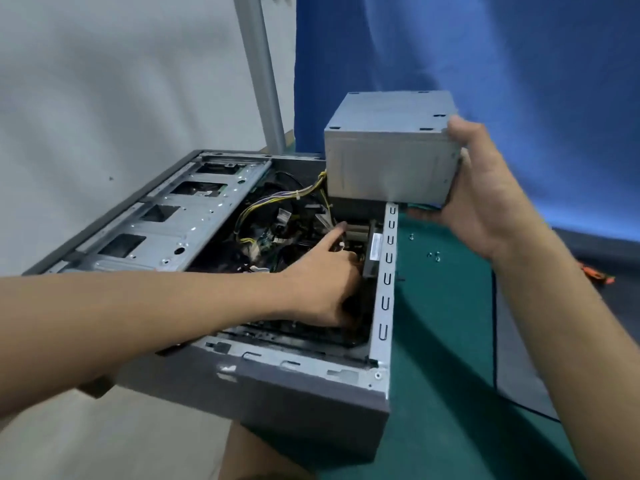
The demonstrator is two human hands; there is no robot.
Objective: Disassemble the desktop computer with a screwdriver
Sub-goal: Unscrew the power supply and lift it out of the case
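The right hand (485, 199) grips a grey metal box (388, 157) at its right end. The thumb lies over the top edge and the fingers are curled under the bottom. The box is held above the far right corner of the computer case (387, 271), a little tilted; whether its lower edge touches the case wall I cannot tell.

The left hand (322, 282) reaches into the case, close to the right wall. Its index finger (337, 233) is stretched forward, with the tip at a part just under the box. The other fingers are curled downward and hidden among the parts, so I cannot tell if they hold something.

The case lies on its side with the open face up, on a green mat (446, 341). Inside it there is a bundle of yellow and black wires (273, 207) which runs up toward the box, and dark boards and plugs in the middle. At the left is a metal frame (180, 216) with four square openings.

On the mat, near the right wall of the case, lie a few small screws (433, 256) — apart from each other and not touching the case. Behind the case hangs a blue curtain (485, 64), and a grey post (263, 81) stands before a white wall.
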